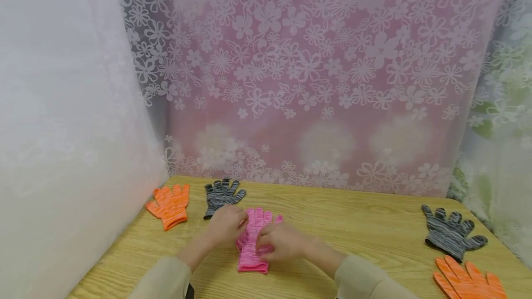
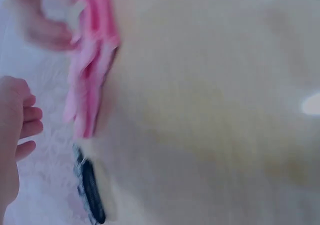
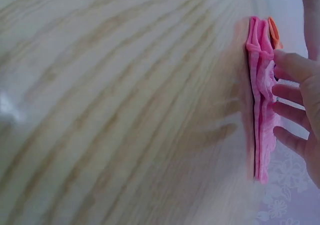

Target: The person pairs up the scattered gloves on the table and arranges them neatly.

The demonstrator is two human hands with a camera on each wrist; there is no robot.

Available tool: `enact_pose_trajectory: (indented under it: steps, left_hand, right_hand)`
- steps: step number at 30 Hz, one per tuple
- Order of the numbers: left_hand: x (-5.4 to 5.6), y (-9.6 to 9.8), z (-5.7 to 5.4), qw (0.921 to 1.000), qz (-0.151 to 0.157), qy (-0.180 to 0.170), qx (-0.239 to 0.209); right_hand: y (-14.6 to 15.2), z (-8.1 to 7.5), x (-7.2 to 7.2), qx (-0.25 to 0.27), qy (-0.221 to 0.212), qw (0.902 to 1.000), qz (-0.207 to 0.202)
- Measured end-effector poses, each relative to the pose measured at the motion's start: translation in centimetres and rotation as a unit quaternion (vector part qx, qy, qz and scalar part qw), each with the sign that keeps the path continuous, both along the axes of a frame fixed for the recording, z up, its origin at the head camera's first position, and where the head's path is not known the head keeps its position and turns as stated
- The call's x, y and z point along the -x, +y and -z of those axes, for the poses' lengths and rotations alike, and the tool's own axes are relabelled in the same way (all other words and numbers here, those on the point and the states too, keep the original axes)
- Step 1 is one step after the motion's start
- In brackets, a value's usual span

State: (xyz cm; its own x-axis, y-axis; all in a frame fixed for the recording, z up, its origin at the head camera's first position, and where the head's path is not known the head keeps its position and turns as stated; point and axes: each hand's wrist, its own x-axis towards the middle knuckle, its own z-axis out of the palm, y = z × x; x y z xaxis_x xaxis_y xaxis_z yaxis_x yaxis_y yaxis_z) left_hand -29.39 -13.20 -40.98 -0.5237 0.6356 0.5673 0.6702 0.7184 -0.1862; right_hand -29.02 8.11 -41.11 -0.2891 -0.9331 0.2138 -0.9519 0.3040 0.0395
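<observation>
A pink knitted glove (image 1: 252,262) lies on the wooden table, its fingers pointing away from me. It looks layered from the side in the right wrist view, perhaps two gloves stacked. My left hand (image 1: 227,224) hovers by its left edge; in the left wrist view that hand (image 2: 15,120) has loosely bent fingers and stands apart from the pink fabric (image 2: 92,60). Over the glove's right side is my right hand (image 1: 282,241), slightly blurred. Its fingers (image 3: 292,113) are spread and relaxed beside the pink cloth (image 3: 262,100); whether they touch it I cannot tell.
An orange glove (image 1: 169,204) and a grey-black striped glove (image 1: 222,195) lie at the table's back left. Another striped glove (image 1: 450,234) and an orange glove (image 1: 469,278) lie at the right. A flowered pink curtain (image 1: 311,82) hangs behind the table (image 1: 349,211).
</observation>
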Motion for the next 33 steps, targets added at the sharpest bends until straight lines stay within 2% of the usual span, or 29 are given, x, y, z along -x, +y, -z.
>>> enact_pose_trajectory:
  steps: [3,7,12,18,23,28,33]
  left_hand:
    - [1.4,-0.2,-0.5,0.9987,-0.040,-0.031,-0.006]
    - [2.8,0.0,-0.4,0.9925,-0.085,-0.087,0.004]
    - [4.0,0.7,0.3,0.9865,-0.100,-0.129,0.012]
    - [4.8,1.6,0.8,0.9779,-0.121,-0.167,0.036]
    - [5.0,2.0,1.0,0.9784,-0.120,-0.164,0.035]
    - [4.6,2.1,0.6,0.9791,-0.117,-0.165,0.021]
    - [4.5,1.5,0.5,0.9833,-0.115,-0.138,0.034]
  right_hand:
    - [-0.2,0.2,-0.3,-0.013,-0.009,0.9997,-0.019]
    - [-0.3,0.3,-0.5,-0.019,0.009,0.9993,-0.030]
    - [-0.4,0.5,-0.6,-0.021,0.019,0.9992,-0.029]
    - [-0.5,0.5,-0.5,-0.024,0.022,0.9991,-0.026]
    - [-0.6,0.4,-0.6,-0.034,0.024,0.9989,-0.024]
    - [-0.5,0.1,-0.8,-0.031,0.027,0.9988,-0.027]
    - [-0.6,0.2,-0.9,-0.034,0.008,0.9990,-0.026]
